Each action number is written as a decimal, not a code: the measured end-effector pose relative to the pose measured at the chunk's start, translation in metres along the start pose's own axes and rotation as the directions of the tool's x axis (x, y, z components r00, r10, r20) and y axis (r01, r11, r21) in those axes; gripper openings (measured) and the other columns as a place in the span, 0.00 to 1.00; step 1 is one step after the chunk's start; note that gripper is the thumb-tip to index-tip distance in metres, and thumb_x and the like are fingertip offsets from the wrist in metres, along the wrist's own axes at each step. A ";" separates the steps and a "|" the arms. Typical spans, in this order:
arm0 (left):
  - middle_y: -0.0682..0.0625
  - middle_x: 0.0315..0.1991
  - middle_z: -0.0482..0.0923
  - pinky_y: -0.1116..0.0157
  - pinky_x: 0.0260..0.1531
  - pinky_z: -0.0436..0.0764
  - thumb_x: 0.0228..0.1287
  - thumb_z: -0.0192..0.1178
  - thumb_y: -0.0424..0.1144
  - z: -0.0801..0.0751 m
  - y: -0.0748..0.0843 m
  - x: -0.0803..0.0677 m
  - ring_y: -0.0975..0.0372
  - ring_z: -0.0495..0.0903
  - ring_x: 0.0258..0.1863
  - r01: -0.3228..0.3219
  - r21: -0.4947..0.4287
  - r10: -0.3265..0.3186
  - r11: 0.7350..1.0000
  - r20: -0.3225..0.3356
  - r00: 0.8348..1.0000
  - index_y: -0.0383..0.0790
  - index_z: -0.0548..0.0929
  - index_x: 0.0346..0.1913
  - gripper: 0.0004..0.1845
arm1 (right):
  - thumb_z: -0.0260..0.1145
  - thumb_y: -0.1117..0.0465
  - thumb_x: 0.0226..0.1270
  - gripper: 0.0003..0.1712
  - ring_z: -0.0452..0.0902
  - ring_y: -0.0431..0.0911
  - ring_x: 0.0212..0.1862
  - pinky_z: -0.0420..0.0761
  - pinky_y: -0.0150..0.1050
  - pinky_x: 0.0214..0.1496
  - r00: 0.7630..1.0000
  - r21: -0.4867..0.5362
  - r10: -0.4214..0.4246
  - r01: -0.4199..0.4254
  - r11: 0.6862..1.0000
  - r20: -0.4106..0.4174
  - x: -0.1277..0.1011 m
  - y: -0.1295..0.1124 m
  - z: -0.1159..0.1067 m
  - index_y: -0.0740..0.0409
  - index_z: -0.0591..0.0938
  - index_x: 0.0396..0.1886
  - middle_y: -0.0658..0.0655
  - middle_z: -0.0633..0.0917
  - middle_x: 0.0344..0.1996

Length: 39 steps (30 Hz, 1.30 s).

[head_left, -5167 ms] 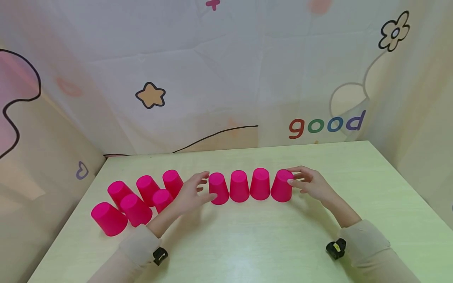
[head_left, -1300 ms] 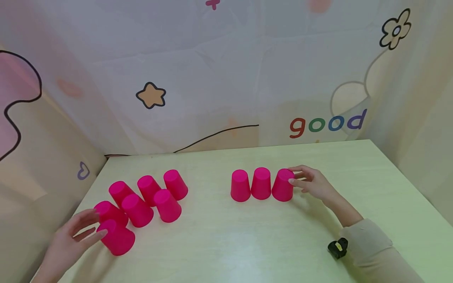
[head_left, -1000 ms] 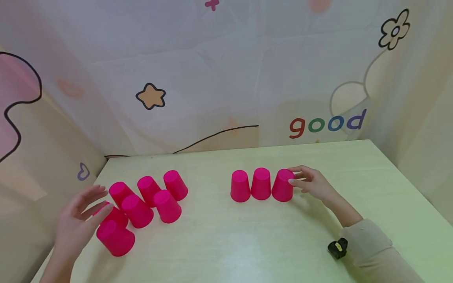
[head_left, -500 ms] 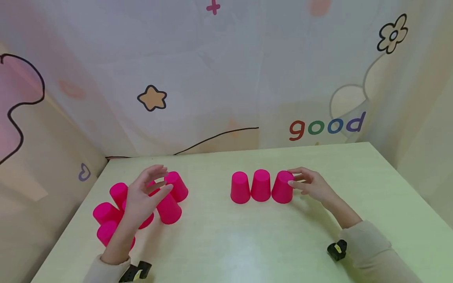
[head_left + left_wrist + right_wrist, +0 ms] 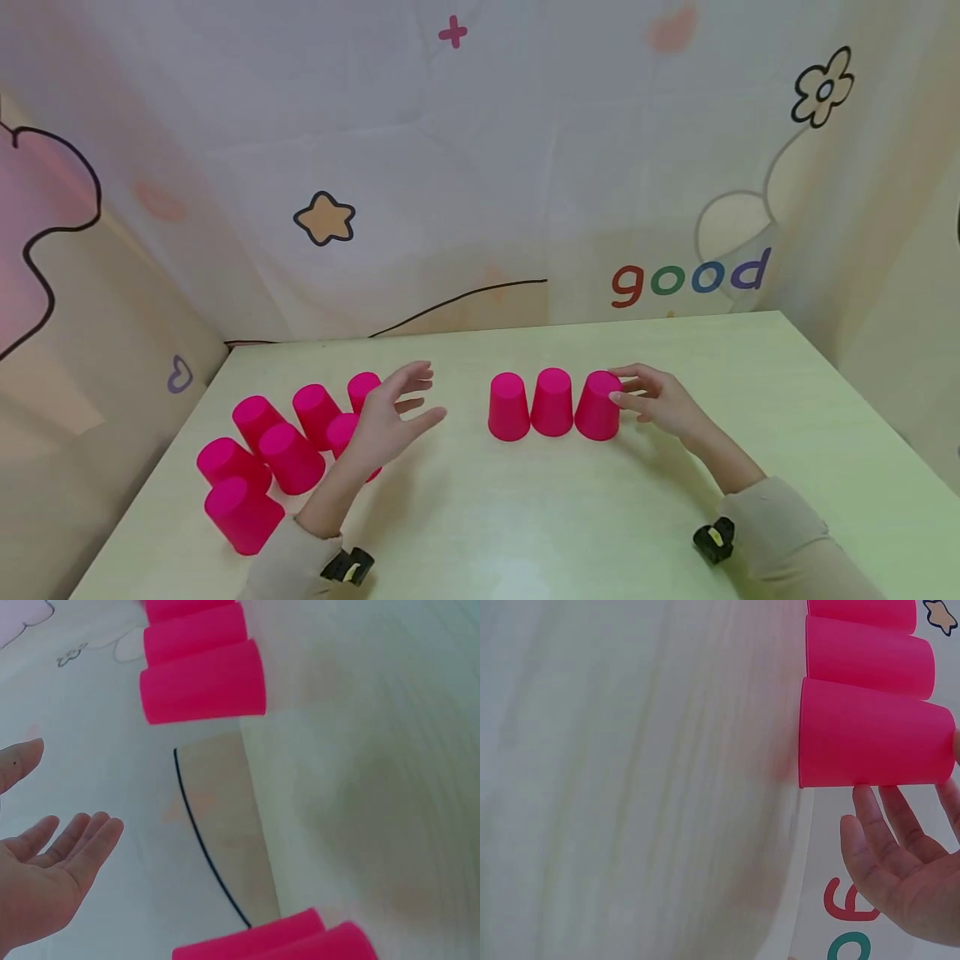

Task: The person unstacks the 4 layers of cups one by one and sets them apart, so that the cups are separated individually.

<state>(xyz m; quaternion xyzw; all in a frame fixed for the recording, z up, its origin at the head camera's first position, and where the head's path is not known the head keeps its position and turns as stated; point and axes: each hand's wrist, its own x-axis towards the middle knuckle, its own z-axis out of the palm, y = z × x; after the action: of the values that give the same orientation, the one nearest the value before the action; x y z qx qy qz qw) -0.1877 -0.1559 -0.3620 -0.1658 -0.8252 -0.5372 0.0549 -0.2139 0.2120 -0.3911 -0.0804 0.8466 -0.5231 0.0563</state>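
Observation:
Three upside-down pink cups [image 5: 509,408] stand in a row right of the middle in the head view. My right hand [image 5: 663,404] holds the rightmost cup [image 5: 597,410], thumb on its near side and fingers along its right side. In the right wrist view, fingertips meet that cup's wall [image 5: 874,739]. My left hand [image 5: 390,425] hovers between the row and the left-hand group, fingers spread and thumb apart, holding nothing. In the left wrist view, the palm and fingers [image 5: 94,847] show away from the row's near cup [image 5: 202,682].
Several more upside-down pink cups [image 5: 291,458] stand in a staggered group at the table's left, partly hidden behind my left forearm. The pale table [image 5: 540,508] meets a printed cloth [image 5: 450,208] at the back. Black bands [image 5: 714,540] sit on both sleeves.
The row's leftmost cup went to the front of the left group with my left hand, which let go and swung back right. My right hand stays at its cup; the view tilts up slightly.

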 end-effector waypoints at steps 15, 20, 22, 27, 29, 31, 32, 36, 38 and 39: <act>0.43 0.53 0.72 0.53 0.47 0.76 0.50 0.67 0.32 0.045 -0.016 0.023 0.49 0.73 0.51 -0.036 0.081 0.031 0.996 0.072 0.997 0.35 0.68 0.60 0.32 | 0.62 0.56 0.62 0.27 0.70 0.61 0.51 0.79 0.49 0.42 1.000 -0.013 0.011 -0.011 1.000 -0.002 0.000 -0.002 0.001 0.63 0.68 0.59 0.69 0.72 0.52; 0.39 0.54 0.70 0.52 0.48 0.75 0.51 0.66 0.33 0.060 -0.022 0.033 0.46 0.72 0.52 -0.009 0.077 -0.001 0.997 0.130 0.992 0.34 0.66 0.61 0.33 | 0.62 0.57 0.62 0.27 0.71 0.61 0.51 0.79 0.48 0.41 1.000 -0.020 0.007 -0.007 1.000 -0.004 -0.001 -0.002 0.000 0.63 0.69 0.58 0.69 0.72 0.52; 0.40 0.55 0.70 0.53 0.48 0.75 0.51 0.66 0.34 0.065 -0.025 0.038 0.47 0.72 0.52 0.016 0.072 -0.026 0.997 0.144 0.989 0.34 0.66 0.61 0.33 | 0.62 0.57 0.62 0.28 0.71 0.61 0.51 0.80 0.48 0.41 1.000 -0.023 0.007 -0.007 1.000 -0.005 -0.001 -0.002 0.000 0.63 0.68 0.59 0.69 0.72 0.52; 0.43 0.54 0.70 0.57 0.47 0.76 0.51 0.67 0.36 0.075 -0.029 0.046 0.49 0.71 0.52 0.088 0.070 -0.098 0.994 0.160 0.982 0.35 0.65 0.62 0.34 | 0.62 0.57 0.62 0.28 0.72 0.61 0.50 0.79 0.49 0.41 1.000 -0.024 0.012 -0.012 1.000 -0.005 -0.001 -0.003 0.000 0.63 0.68 0.59 0.69 0.72 0.52; 0.44 0.53 0.71 0.57 0.47 0.76 0.50 0.67 0.36 0.078 -0.029 0.050 0.50 0.71 0.52 0.102 0.070 -0.112 0.992 0.163 0.980 0.35 0.65 0.61 0.35 | 0.62 0.57 0.62 0.28 0.72 0.61 0.50 0.79 0.49 0.41 1.000 -0.025 0.014 -0.014 1.000 -0.005 -0.001 -0.003 -0.001 0.63 0.68 0.59 0.69 0.72 0.52; 0.45 0.52 0.72 0.57 0.46 0.76 0.49 0.68 0.36 0.081 -0.029 0.052 0.51 0.72 0.51 0.106 0.068 -0.116 0.992 0.166 0.979 0.36 0.67 0.60 0.34 | 0.62 0.57 0.62 0.28 0.72 0.61 0.50 0.79 0.49 0.41 1.000 -0.024 0.015 -0.015 1.000 -0.005 -0.001 -0.004 -0.001 0.63 0.68 0.60 0.69 0.72 0.52; 0.46 0.51 0.72 0.58 0.45 0.76 0.49 0.68 0.36 0.082 -0.029 0.053 0.52 0.72 0.51 0.109 0.070 -0.120 0.992 0.168 0.979 0.36 0.67 0.59 0.33 | 0.62 0.57 0.62 0.28 0.71 0.61 0.51 0.79 0.49 0.41 1.000 -0.025 0.015 -0.015 1.000 -0.005 -0.001 -0.004 -0.001 0.63 0.68 0.60 0.69 0.72 0.52; 0.48 0.48 0.74 0.61 0.42 0.77 0.49 0.68 0.37 0.085 -0.028 0.054 0.55 0.73 0.47 0.113 0.076 -0.125 0.991 0.178 0.976 0.40 0.71 0.55 0.28 | 0.62 0.56 0.62 0.28 0.71 0.61 0.51 0.79 0.49 0.41 1.000 -0.025 0.017 -0.017 1.000 -0.003 -0.001 -0.004 -0.001 0.63 0.68 0.60 0.69 0.72 0.52; 0.49 0.47 0.75 0.62 0.40 0.78 0.49 0.68 0.37 0.085 -0.028 0.053 0.56 0.73 0.47 0.118 0.078 -0.131 0.990 0.184 0.974 0.39 0.71 0.55 0.28 | 0.62 0.56 0.62 0.28 0.71 0.61 0.51 0.79 0.49 0.41 1.000 -0.024 0.018 -0.018 1.000 -0.002 0.000 -0.003 -0.001 0.63 0.68 0.60 0.69 0.72 0.52; 0.48 0.47 0.75 0.62 0.39 0.78 0.49 0.68 0.37 0.085 -0.028 0.053 0.55 0.73 0.46 0.122 0.077 -0.134 0.990 0.186 0.973 0.39 0.71 0.54 0.28 | 0.61 0.57 0.62 0.28 0.71 0.61 0.51 0.79 0.49 0.42 1.000 -0.024 0.019 -0.019 1.000 -0.001 0.000 -0.003 -0.001 0.63 0.68 0.60 0.69 0.72 0.52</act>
<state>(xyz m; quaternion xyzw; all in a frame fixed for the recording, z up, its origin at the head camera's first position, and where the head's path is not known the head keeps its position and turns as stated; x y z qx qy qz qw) -0.2393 -0.0781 -0.4075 -0.1611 -0.8525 -0.4944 -0.0537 -0.2135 0.2115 -0.3881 -0.0727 0.8535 -0.5126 0.0598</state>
